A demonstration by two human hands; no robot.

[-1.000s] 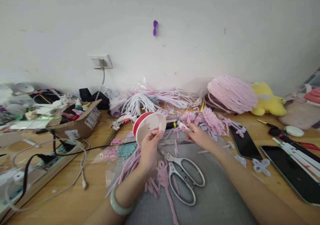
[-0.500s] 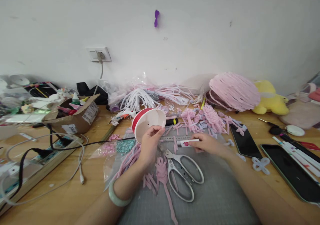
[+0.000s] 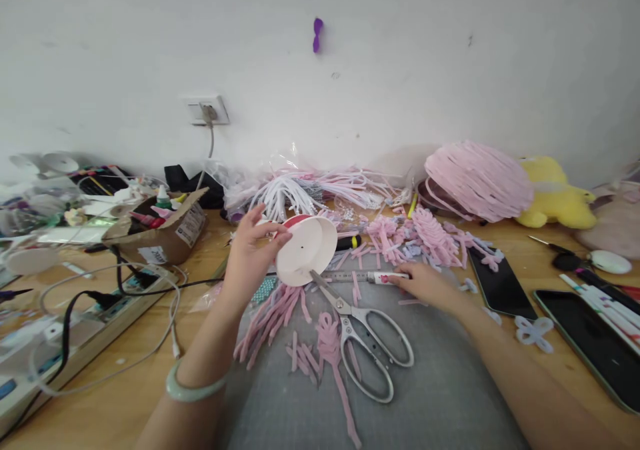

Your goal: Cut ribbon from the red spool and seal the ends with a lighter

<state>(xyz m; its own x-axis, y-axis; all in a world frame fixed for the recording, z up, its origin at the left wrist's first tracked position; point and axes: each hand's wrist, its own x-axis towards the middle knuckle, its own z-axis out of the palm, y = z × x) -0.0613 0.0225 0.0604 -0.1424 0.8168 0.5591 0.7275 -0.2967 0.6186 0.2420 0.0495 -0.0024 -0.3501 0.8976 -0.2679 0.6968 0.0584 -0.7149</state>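
Spool [image 3: 313, 253] by left grip [image 3: 254, 247], white tube [image 3: 379, 277] jutting from right grip [image 3: 425, 283]

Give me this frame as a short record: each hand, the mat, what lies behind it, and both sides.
Left hand: at the left edge of a tilted spool; grip unclear
Right hand: holding a white tube
On mat: scissors, ruler, pink strips
Behind: white stems
Far left: cardboard box, power strip
Far right: yellow plush, black phone
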